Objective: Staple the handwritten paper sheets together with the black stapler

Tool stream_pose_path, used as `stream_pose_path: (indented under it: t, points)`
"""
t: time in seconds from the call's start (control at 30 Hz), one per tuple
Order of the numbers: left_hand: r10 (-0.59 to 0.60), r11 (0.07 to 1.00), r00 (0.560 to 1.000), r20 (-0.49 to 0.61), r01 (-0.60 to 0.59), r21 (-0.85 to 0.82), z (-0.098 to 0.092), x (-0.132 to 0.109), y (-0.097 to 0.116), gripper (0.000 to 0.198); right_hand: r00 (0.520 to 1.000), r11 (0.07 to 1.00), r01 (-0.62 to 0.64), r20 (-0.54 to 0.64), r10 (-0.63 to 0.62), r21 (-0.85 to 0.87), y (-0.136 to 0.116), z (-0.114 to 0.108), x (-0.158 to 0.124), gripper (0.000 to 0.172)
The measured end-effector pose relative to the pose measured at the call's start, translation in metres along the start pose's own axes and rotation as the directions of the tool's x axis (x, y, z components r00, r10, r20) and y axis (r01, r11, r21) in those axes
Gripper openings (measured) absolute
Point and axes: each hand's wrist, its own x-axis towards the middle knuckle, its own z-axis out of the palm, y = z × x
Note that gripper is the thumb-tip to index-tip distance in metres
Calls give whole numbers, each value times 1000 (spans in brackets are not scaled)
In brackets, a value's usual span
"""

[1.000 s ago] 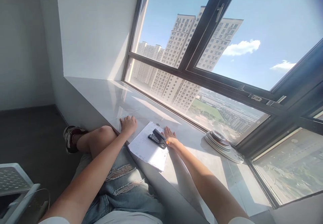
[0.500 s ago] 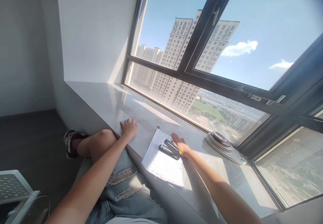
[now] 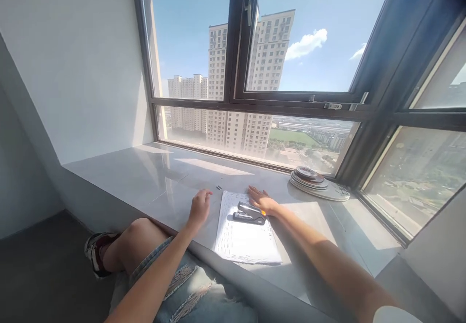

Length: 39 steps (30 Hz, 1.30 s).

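Note:
My left hand (image 3: 201,210) hovers over the sill just left of the papers, empty, its fingers loosely bent and apart. Close to its fingertips lie small dark staple strips (image 3: 219,187). A sheaf of white paper (image 3: 247,245) with rows of writing rests on the sill. On its upper right part sits a black stapler (image 3: 250,213) with an orange piece at its right end. My right hand (image 3: 261,200) lies flat with fingers stretched out, at the paper's upper right edge, beside the stapler.
A stack of round plates or discs (image 3: 309,180) stands on the tiled window sill (image 3: 120,177) at the right, near the dark window frame (image 3: 204,104). My knee (image 3: 140,228) is against the sill's front edge. A white wall (image 3: 83,71) bounds the left.
My left hand has moved right, from resting on the sill toward the staple strips and papers. My right hand stays flat by the stapler. The view has turned right and levelled.

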Motion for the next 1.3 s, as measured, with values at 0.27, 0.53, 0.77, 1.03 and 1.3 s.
stream_pose_path:
  t: [0.27,0.53,0.77,1.03,1.3]
  points:
    - [-211,530,932,294,362,-767,71,-4,56,27,906,708,-30,-279,317,705,-29,-7,-61,44]
    - [-161,947,954,253,222,-234,70,-8,30,24,957,508,102,-224,185,856,-51,0,-78,48]
    - [178,892,888,424,-328,311,67,-31,15,40,982,435,73,-142,128,897,-60,-13,-84,51]
    - [128,842,923,363,-295,452,66,-34,17,51,954,589,110,-250,163,800,-54,-8,-84,44]
    - [-94,765,934,344,-153,625,59,-35,29,50,925,829,47,-338,175,558,-37,12,-70,39]
